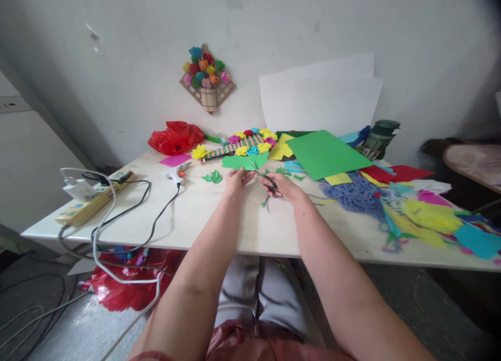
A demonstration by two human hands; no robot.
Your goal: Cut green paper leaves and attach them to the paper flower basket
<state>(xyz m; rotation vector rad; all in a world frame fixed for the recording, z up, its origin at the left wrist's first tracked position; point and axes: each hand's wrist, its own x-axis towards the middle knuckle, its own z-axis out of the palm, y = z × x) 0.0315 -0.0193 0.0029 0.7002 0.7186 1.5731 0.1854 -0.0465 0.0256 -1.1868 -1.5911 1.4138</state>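
Both your forearms run bare from 6 o'clock toward 12, converging near centre. Your left hand [237, 179] lies palm down, fingers [246, 174] extended toward 1 o'clock and pinched together at the tips. Your right hand [282, 186] sits just beside it at 3 o'clock, fingers curled closed, knuckles up.

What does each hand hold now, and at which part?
Left hand holds the green paper piece by its near edge; right hand holds scissors by the handles.
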